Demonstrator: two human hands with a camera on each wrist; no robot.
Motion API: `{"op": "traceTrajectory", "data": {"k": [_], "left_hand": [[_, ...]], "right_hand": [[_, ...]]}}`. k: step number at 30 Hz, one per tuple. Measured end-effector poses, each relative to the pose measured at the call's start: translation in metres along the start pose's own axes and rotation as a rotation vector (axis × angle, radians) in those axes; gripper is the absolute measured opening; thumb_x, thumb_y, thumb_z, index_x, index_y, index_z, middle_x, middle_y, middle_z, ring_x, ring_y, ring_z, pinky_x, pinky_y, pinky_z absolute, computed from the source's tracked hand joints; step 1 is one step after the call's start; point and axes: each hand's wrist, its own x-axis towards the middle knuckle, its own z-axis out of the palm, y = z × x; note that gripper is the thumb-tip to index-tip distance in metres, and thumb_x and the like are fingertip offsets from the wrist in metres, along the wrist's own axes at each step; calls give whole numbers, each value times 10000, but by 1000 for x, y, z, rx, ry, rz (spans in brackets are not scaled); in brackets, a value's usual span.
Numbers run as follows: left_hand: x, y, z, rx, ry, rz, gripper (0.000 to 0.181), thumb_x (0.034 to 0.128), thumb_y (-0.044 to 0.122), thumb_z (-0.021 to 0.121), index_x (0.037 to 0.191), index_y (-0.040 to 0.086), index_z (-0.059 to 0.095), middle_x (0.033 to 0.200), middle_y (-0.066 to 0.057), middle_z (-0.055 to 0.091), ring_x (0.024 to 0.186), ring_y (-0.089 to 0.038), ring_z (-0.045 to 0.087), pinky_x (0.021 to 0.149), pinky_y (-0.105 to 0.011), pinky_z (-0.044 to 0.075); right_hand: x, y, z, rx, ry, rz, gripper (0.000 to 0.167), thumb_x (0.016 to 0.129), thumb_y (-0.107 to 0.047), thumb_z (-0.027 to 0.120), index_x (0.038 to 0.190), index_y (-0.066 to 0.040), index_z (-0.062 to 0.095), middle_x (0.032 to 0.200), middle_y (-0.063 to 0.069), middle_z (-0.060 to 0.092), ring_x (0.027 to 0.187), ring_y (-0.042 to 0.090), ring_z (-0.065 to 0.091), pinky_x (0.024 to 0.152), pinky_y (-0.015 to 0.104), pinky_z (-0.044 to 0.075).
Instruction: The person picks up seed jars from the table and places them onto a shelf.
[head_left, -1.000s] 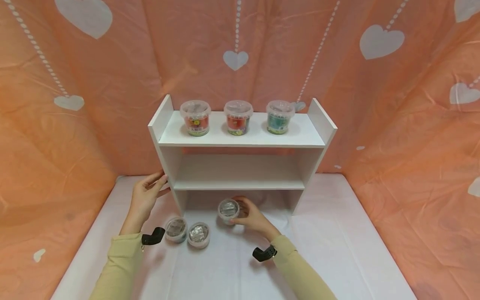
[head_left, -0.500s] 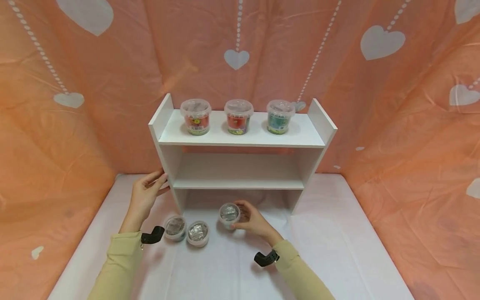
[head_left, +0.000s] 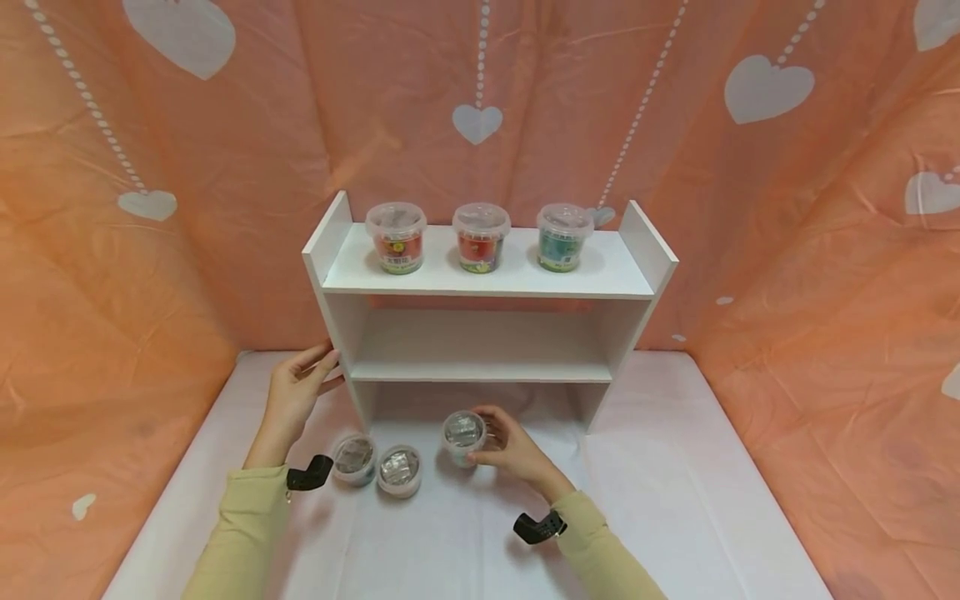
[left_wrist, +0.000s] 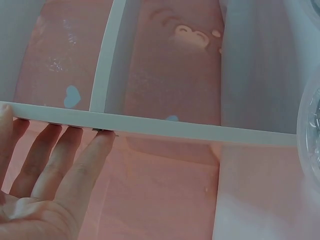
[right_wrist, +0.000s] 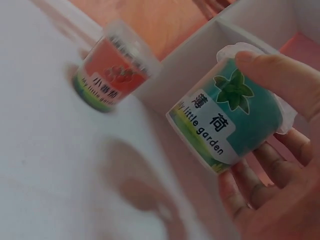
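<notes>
- Green cup moved slightly toward person vs. 1 s ago; now just in front of shelf, apparently off desk.
- R hand: thumb + fingers curled round cup; best kept approx. level, w/o squeezing.
- L hand: fingers nearly straight, touching shelf side, holding nothing; light contact prob. enough.
- Avoid bumping red cup.

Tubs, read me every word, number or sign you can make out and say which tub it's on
"薄荷": green tub in the right hand.
"My little garden": green tub, M partly hidden.
"小番茄": red tub, right wrist view.
"My little garden": same red tub, ending blurred.
"太阳花", faint: left tub on the white shelf.
All other print, middle tub and right tub included, is too small or blurred.
</notes>
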Motion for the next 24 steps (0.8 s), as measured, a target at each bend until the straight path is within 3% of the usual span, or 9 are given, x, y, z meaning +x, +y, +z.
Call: {"op": "traceTrajectory", "data": {"k": [14,24], "left_hand": [[0,0,-2,-3,5,1,552,963,206,594,1365,-130,421,1388,-328,389,1038,-14,583,842,-338,548],[-1,0,0,10,-7,1,525,975,197,575,1368,-119,428,1391,-314,396,1049,-21,578,860,-366,542]], "right_hand": [[2,-29,-2,-29,-1,-119,649,749,127,746,1313,110,426,1251,229,529,1103,224,538,977,366,446],[7,-26,-6,-21,-4,-149,673,744,90,775,1337,11,469,1280,163,540,1140,233,531,997,345,440]]}}
